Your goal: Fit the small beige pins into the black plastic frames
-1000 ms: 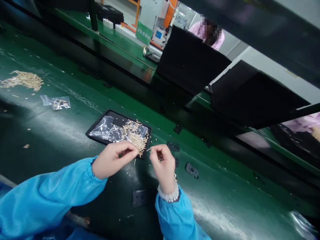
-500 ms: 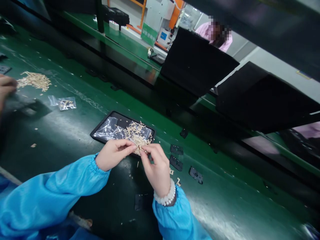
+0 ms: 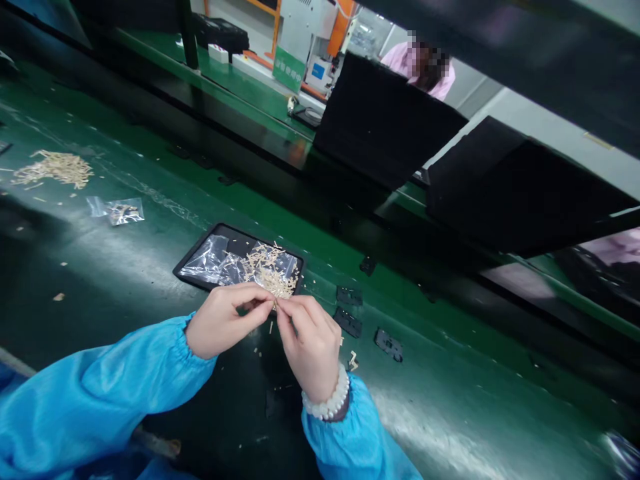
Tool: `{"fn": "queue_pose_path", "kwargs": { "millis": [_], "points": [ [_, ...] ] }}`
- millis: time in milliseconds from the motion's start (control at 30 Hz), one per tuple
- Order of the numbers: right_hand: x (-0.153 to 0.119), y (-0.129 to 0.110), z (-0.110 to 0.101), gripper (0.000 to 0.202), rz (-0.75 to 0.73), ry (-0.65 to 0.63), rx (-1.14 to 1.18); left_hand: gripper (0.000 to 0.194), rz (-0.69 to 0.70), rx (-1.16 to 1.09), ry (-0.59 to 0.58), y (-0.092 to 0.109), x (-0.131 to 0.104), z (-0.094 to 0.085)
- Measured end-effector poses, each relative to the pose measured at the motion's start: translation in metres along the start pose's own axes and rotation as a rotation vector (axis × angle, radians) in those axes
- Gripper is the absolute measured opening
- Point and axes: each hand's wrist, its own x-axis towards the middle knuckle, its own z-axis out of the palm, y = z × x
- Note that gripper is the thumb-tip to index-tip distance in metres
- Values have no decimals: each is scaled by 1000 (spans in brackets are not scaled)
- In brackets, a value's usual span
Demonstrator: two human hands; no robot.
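- Left hand (image 3: 227, 321) and right hand (image 3: 314, 345) meet, each grip pinched on a small piece (image 3: 275, 306), mostly hidden.
- Just beyond, tan strips (image 3: 266, 267) lie heaped in a black tray (image 3: 237, 241) on the table (image 3: 450, 407).

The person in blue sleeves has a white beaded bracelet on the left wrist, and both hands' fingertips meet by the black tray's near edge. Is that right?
Not quite: in the head view, the white beaded bracelet is on the wrist of the right hand, not the left hand. The rest stands: blue sleeves, and fingertips meeting by the near edge of the black tray.
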Motion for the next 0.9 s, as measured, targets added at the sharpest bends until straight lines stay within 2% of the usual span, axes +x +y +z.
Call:
{"fn": "queue_pose_path", "kwargs": {
  "millis": [100,200,300,400,467,600,667,767,833,900],
  "points": [
    [-1,-1,-1,13,-37,25,-57,13,0,-17,-2,2,-1,0],
    [-2,0,-2,12,5,2,30,12,66,44,29,3,-1,2],
    [-3,1,-2,12,80,-11,153,13,249,163,100,3,-2,5],
    [-2,0,-1,14,88,10,142,15,452,301,151,4,-2,8],
    [0,1,0,15,130,14,168,14,489,325,158,4,-2,9],
    [4,14,5,14,402,20,310,11,313,202,120,4,0,5],
    [5,24,10,15,499,-48,322,12,209,151,68,3,2,3],
    [6,35,16,17,453,-200,374,14,126,130,11,2,6,0],
    [6,38,17,29,431,-223,509,16,106,132,-13,2,8,0],
    [6,37,15,26,533,-225,725,16,102,141,-31,4,10,0]
  ]
}}
